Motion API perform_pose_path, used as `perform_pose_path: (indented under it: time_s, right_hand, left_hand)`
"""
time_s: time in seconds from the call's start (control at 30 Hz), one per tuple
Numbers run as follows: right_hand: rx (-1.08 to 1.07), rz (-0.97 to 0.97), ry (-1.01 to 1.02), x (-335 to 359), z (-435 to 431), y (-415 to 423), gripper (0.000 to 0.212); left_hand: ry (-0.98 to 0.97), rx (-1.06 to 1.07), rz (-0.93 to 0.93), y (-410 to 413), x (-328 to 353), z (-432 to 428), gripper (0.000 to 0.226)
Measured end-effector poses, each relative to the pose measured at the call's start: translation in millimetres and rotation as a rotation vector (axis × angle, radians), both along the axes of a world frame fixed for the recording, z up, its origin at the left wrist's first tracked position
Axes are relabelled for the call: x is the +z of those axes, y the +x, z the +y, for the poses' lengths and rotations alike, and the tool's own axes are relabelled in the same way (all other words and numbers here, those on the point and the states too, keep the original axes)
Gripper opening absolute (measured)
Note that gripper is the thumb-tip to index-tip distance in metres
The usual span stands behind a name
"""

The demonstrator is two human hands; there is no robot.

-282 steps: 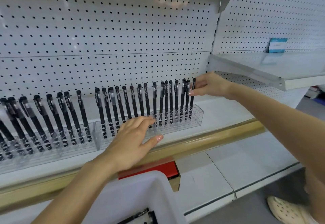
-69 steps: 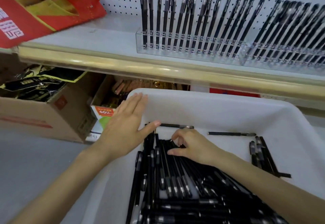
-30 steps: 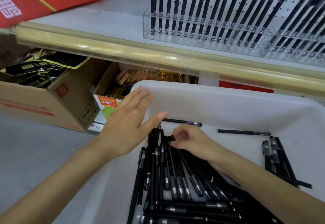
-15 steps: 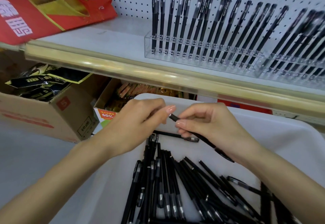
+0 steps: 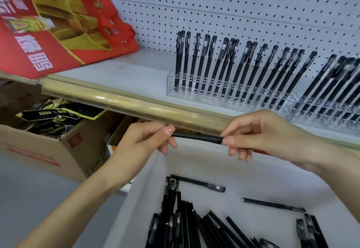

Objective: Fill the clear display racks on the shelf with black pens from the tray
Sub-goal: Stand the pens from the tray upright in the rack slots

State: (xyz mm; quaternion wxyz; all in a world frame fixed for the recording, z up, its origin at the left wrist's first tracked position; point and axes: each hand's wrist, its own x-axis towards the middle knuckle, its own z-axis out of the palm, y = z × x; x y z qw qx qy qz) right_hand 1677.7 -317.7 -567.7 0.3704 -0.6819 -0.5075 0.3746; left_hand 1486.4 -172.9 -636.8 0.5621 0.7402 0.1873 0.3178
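A single black pen (image 5: 196, 137) is held level above the white tray (image 5: 259, 171), just below the shelf's gold edge. My left hand (image 5: 144, 142) pinches its left end and my right hand (image 5: 259, 134) pinches its right end. Several more black pens (image 5: 187, 222) lie heaped in the tray below. On the shelf a clear display rack (image 5: 218, 94) holds a row of upright black pens, and a second clear rack (image 5: 327, 111) to its right is also filled with pens.
A gold rail (image 5: 124, 101) runs along the shelf front. A red and yellow bag (image 5: 58, 25) lies on the shelf at left. Below it stand a cardboard box (image 5: 48, 148) of dark packets and a smaller carton (image 5: 118, 133). White pegboard (image 5: 233, 10) backs the shelf.
Both hands have lifted out of the tray with one pen, which has turned from slanted to level. My view has tipped upward toward the shelf.
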Motion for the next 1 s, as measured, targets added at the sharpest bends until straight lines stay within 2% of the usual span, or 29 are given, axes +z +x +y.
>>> perform_pose_path:
  time_s: [0.2,0.33,0.43,0.53,0.6,0.73,0.8,0.87,1.0]
  right_hand:
    - [-0.094,0.184,0.114,36.7,23.8,12.9,0.021]
    - [-0.131,0.343,0.222,49.0,39.8,12.7,0.023]
    - [-0.159,0.318,0.306,54.9,53.8,12.1,0.026]
    - [-0.240,0.128,0.438,65.3,70.2,16.2,0.038]
    - [-0.285,-0.013,0.499,74.1,83.1,21.5,0.032]
    - [-0.310,-0.179,0.547,78.9,113.2,26.9,0.020]
    - [-0.330,-0.291,0.597,75.6,126.6,28.6,0.025]
    - [-0.343,-0.422,0.641,74.0,137.2,29.0,0.029]
    - [-0.358,-0.475,0.675,68.9,152.7,30.8,0.025]
  left_hand:
    - [-0.146,0.049,-0.072,11.0,-0.4,8.0,0.040]
    - [-0.318,-0.060,-0.090,19.3,-4.3,9.7,0.038]
    - [-0.349,-0.110,-0.088,27.1,-1.5,11.6,0.039]
    - [-0.195,0.064,-0.129,36.6,8.6,27.7,0.031]
    - [0.062,0.190,-0.089,42.6,14.8,46.2,0.028]
    - [0.562,0.248,0.265,56.9,16.3,75.1,0.061]
    - [0.653,0.199,0.357,66.2,13.1,80.2,0.069]
    - [0.714,0.173,0.444,71.7,8.3,82.4,0.068]
    - [0.774,0.166,0.512,73.8,5.9,88.0,0.068]
